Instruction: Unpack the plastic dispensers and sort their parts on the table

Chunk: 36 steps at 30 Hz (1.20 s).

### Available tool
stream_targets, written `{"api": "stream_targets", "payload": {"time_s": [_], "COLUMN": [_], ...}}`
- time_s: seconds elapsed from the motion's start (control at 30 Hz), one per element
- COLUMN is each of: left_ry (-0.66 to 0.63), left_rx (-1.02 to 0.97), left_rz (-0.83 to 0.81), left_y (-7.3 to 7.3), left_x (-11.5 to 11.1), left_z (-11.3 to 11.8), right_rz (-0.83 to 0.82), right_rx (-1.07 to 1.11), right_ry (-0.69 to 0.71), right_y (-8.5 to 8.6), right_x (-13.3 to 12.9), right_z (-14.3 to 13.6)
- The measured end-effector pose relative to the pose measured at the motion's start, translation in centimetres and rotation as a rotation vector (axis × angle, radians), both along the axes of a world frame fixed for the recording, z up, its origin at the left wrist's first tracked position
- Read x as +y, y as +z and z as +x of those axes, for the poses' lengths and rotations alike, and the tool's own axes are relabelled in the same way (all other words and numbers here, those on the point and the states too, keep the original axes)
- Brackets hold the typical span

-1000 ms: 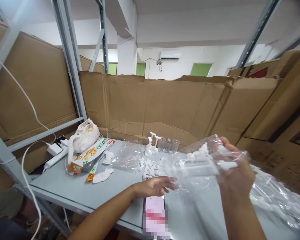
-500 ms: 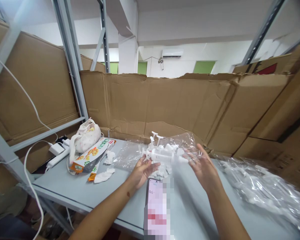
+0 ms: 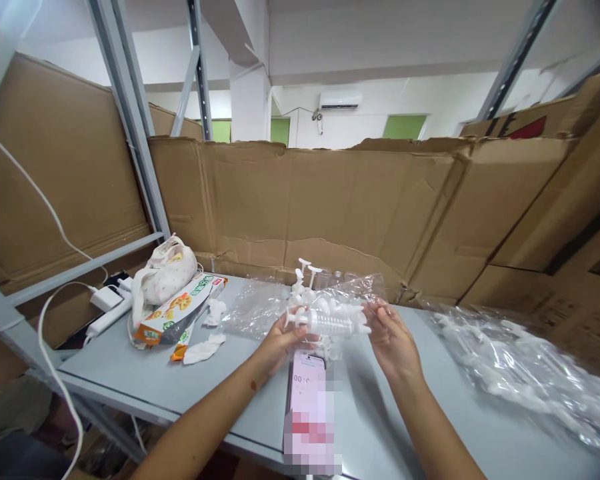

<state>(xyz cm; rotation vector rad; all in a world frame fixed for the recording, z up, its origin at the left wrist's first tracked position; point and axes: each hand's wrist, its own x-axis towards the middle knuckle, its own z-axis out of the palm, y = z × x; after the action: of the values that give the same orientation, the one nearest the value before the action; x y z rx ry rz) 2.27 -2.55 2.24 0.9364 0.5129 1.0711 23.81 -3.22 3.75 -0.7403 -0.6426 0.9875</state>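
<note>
My left hand (image 3: 285,340) is closed around the left end of a clear, syringe-like plastic tube (image 3: 330,325) with white end pieces, held level above the table. My right hand (image 3: 393,340) is at the tube's right end, fingers curled at the edge of a clear plastic bag (image 3: 357,285); the film makes its exact grip hard to see. Behind and below the tube lie several white plastic parts, some with T-shaped tops (image 3: 313,272). A phone (image 3: 307,393) with a lit screen lies below my hands.
At left on the grey table (image 3: 180,393) are a white cloth pouch (image 3: 169,272), a printed box (image 3: 185,308), crumpled tissue (image 3: 205,349) and a power strip (image 3: 109,319). Bagged white parts (image 3: 520,373) lie at right. Cardboard (image 3: 330,200) walls the back.
My right hand has moved slightly left and its fingers have drawn in toward the tube's end. The bag's right edge has come in with it. The whole view has shifted slightly.
</note>
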Motion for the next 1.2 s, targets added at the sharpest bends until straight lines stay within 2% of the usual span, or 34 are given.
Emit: {"api": "stream_targets", "payload": {"time_s": [0.17,0.23,0.33,0.4,0.47,0.53,0.6,0.7,0.8,0.9,0.97,1.07,1.13,1.2], "left_ry": [0.006,0.028,0.055,0.059,0.064,0.098,0.161,0.222,0.124,-0.06,-0.068,0.149,0.348,0.452], "left_rx": [-0.051,-0.057,-0.059,-0.071,-0.096,-0.134,-0.172,-0.197,-0.123,0.066,0.162,0.316,0.527,0.775], "left_rz": [-0.043,-0.044,-0.042,-0.052,-0.072,-0.096,-0.118,-0.128,-0.082,0.021,0.105,0.256,0.407,0.604], "left_y": [0.1,0.2,0.2,0.2,0.1,0.1,0.1,0.1,-0.2,-0.6,-0.8,-1.0,-1.0,-0.9], "left_x": [0.1,0.1,0.1,0.1,0.3,0.8,1.3,1.8,1.4,0.9,0.8,1.5,1.9,2.2], "left_z": [0.2,0.1,0.0,-0.1,-0.3,-0.6,-1.0,-1.4,-1.2,-0.6,-0.5,-0.9,-1.6,-2.2], "right_rz": [-0.03,-0.017,0.052,0.084,0.106,0.121,0.114,0.078,0.02,-0.094,-0.153,-0.159,-0.15,-0.157], "right_rx": [0.025,-0.102,-0.367,-0.443,-0.409,-0.336,-0.283,-0.312,-0.314,-0.214,-0.174,-0.145,-0.134,-0.13], "right_ry": [-0.061,-0.2,-0.504,-0.555,-0.49,-0.364,-0.19,0.115,0.352,0.375,0.333,0.289,0.296,0.334], "right_y": [-0.1,0.2,0.4,0.5,0.4,0.2,-0.1,-0.6,-1.3,-2.0,-2.3,-2.1,-1.9,-1.8], "right_x": [0.0,-0.4,-1.1,-1.3,-1.2,-0.8,-0.5,-0.3,-0.5,-0.4,-0.2,0.3,0.5,0.6], "right_z": [0.2,-0.2,-0.8,-0.9,-0.8,-0.5,-0.4,-1.1,-2.9,-4.1,-3.9,-2.5,-1.6,-1.1]}}
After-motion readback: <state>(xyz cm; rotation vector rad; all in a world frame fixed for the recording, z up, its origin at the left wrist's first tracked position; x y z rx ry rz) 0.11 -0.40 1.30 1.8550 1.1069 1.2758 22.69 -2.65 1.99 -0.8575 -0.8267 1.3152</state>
